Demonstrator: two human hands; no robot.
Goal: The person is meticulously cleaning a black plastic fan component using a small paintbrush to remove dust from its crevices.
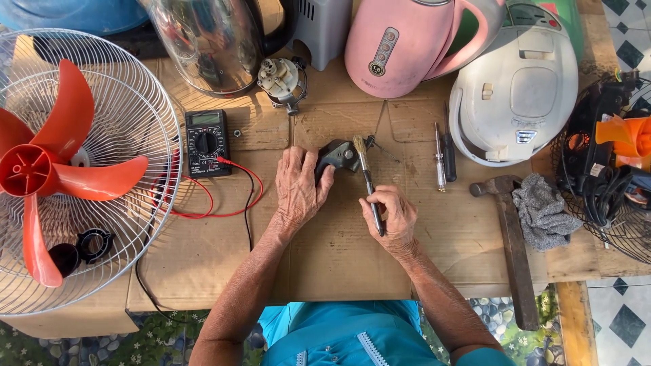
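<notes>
Cardboard-topped bench (339,257). Left hand (298,186) grips dark part (337,156); right hand (393,217) clenches brush (365,169), bristles on part. Brushing underway; fan (74,169) open, meter (207,142) beside.

Your left hand (298,186) pins a small dark part (338,155) to the cardboard (339,257), fingers curled over its near edge. Your right hand (393,217) grips a thin brush (367,181), its bristles just past your left fingertips (touching the part). Two screwdrivers (444,159) lie beyond your right fingers.
</notes>
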